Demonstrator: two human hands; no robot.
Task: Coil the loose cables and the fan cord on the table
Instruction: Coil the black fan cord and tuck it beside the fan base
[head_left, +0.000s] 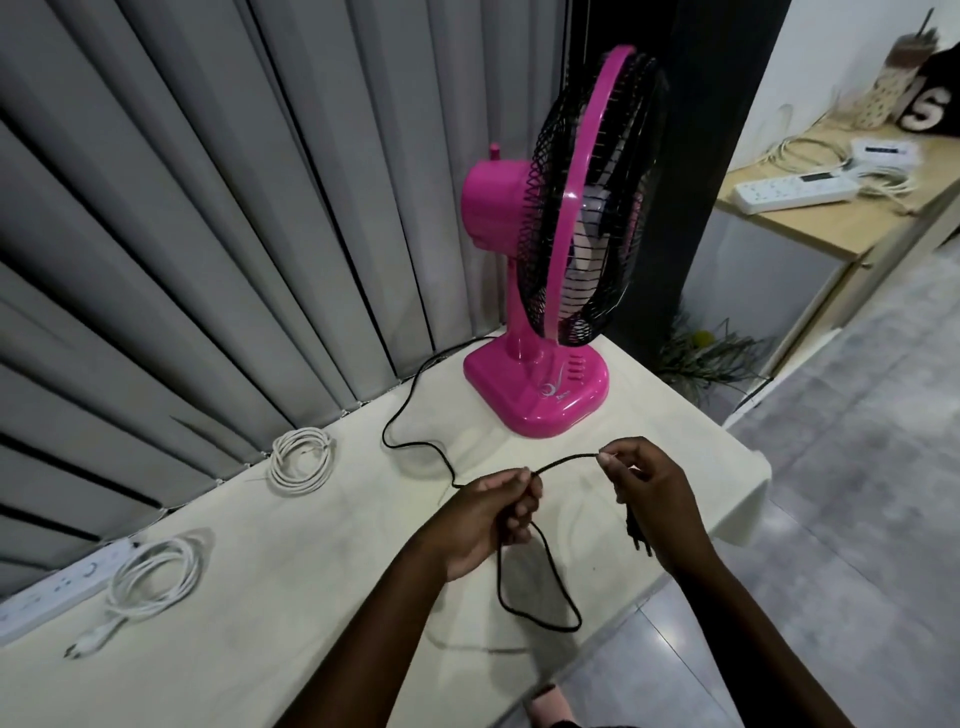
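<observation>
A pink fan (550, 249) with a black grille stands at the far right of the cream table (322, 561). Its black cord (400, 410) runs from the base across the table to my hands. My left hand (493, 519) grips the cord, and a loop hangs below it over the table edge. My right hand (647, 488) pinches the cord between thumb and fingertip, and the black plug dangles beneath that hand. Two white cables lie coiled on the table: one (302, 457) near the curtain, another (156, 577) at the left with its plug trailing.
A white power strip (57, 587) lies along the table's left edge against the grey curtain (208, 208). Grey tiled floor lies to the right. A wooden desk (831, 208) at the back right carries another power strip and white cables. A plant stands on the floor beyond the table.
</observation>
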